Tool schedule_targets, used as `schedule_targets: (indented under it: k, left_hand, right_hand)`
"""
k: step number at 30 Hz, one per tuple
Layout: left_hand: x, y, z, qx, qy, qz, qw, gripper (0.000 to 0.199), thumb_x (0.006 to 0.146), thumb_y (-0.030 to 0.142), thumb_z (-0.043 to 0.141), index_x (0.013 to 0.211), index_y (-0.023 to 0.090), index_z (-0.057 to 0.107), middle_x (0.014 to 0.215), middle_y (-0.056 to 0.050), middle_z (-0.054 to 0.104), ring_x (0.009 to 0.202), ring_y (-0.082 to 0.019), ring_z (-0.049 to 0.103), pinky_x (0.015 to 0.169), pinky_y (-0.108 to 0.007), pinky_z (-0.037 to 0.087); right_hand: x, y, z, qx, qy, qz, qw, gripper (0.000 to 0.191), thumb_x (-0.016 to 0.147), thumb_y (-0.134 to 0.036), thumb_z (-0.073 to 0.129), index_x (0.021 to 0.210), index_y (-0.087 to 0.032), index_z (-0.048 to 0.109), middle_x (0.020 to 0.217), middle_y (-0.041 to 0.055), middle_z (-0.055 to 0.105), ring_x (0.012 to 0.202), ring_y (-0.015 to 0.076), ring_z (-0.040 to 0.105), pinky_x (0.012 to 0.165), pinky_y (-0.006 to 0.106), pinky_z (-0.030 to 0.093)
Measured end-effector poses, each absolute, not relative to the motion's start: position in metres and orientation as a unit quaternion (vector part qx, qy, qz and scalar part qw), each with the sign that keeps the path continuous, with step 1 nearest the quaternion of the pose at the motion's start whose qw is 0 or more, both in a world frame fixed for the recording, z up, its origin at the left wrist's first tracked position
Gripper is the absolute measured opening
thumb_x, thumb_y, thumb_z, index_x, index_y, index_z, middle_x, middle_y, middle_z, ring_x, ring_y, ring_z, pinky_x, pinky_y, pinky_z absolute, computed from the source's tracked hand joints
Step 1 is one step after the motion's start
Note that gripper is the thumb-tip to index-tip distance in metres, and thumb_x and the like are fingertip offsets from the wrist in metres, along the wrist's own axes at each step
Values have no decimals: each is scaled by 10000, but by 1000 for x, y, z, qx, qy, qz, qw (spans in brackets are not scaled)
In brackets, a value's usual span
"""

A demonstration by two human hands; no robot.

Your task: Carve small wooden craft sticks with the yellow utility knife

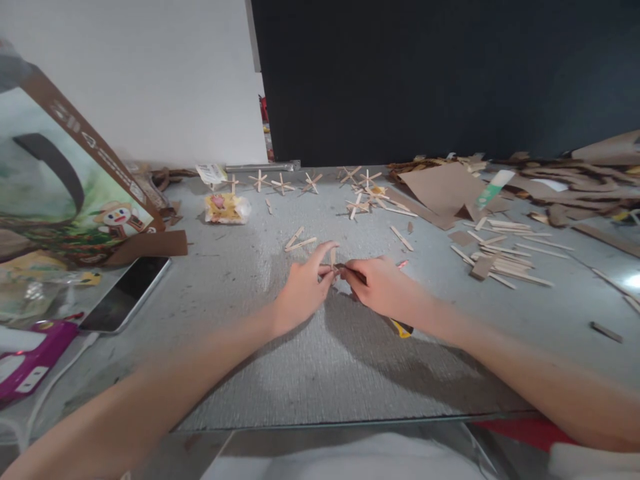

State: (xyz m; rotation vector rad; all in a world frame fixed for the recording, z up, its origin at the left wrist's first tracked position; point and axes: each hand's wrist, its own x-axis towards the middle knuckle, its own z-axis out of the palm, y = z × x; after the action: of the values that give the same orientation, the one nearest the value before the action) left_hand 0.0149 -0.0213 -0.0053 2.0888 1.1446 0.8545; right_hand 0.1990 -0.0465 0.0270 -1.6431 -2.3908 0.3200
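My left hand [306, 287] pinches a small wooden stick [333, 257], which stands up between its fingertips over the middle of the table. Close against it, my right hand [377, 285] is closed on a small dark piece [345, 267], too small to name, whose tip meets the stick. Beneath my right wrist lies a yellow and black tool [403, 328], partly hidden. Just beyond my left hand two sticks [301, 240] form a V on the table. A single stick [401, 238] lies beyond my right hand.
Star-shaped stick pieces [311, 183] stand along the back, near a yellow packet [227, 209]. Loose sticks [515, 263] and brown cardboard [440, 190] are on the right. A phone [127, 293], a purple device [37, 357] and a printed box [65, 160] occupy the left.
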Motion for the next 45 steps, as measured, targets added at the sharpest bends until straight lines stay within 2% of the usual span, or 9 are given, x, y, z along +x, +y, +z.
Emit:
schedule_targets:
  k: [4,7,13,21,29,32,35,40,45]
  left_hand:
    - [16,-23,-7,805,426,310,273,469,1004,157,505,1464,248,499,758,44,738,590,-125,630,794,-299,541]
    - [17,-24,-9,816,416,314,251,490,995,127,467,1476,218,489,693,51,680,571,-127,596,742,-279,521]
    - [18,-26,-9,822,396,309,268,524,994,118,428,1510,198,461,621,70,626,456,-108,483,601,-240,468]
    - [17,-25,-4,813,400,350,237,508,963,115,501,1459,225,523,686,77,702,497,-86,536,787,-285,515]
    - [22,-27,-6,788,406,356,297,511,946,93,508,1439,218,551,589,101,643,421,-69,462,649,-236,489]
    - [22,-19,-5,759,427,369,325,511,927,91,536,1426,198,564,613,72,681,456,-84,550,639,-231,512]
    - [19,-9,-5,691,463,426,356,528,894,101,602,1417,162,566,714,-3,758,661,-149,735,691,-242,565]
    - [18,-10,-8,676,391,419,463,561,942,237,642,1482,189,502,757,-5,785,678,-146,742,688,-261,614]
    - [20,-18,-13,728,371,402,413,579,939,208,599,1508,182,494,760,-10,788,670,-138,735,677,-234,572]
  right_hand:
    - [197,-47,26,-558,-818,90,104,292,1046,-172,470,871,-167,704,702,52,710,582,161,568,628,298,315]
    - [194,-49,24,-563,-817,79,100,292,1051,-171,469,884,-169,708,722,55,713,611,168,575,638,304,303]
    - [192,-50,30,-579,-799,125,108,307,1061,-202,471,858,-161,698,631,28,643,522,146,480,608,298,289]
    - [192,-55,33,-590,-794,79,121,345,1073,-223,463,808,-167,678,617,26,630,528,151,495,652,317,280]
    - [186,-57,27,-609,-779,70,130,303,1053,-198,473,795,-178,630,721,82,726,613,185,637,610,316,300]
    - [185,-65,34,-621,-740,209,153,332,1050,-177,434,741,-202,552,618,40,689,497,151,635,541,275,362]
    - [187,-75,42,-598,-689,361,192,347,1059,-213,408,728,-222,510,582,-4,672,404,129,624,437,231,395]
    - [193,-70,42,-561,-722,299,272,378,1036,-217,447,660,-228,487,506,-29,619,399,115,625,448,198,440]
    - [193,-59,34,-574,-729,281,247,389,1026,-206,439,639,-239,465,484,-15,614,401,136,636,440,205,452]
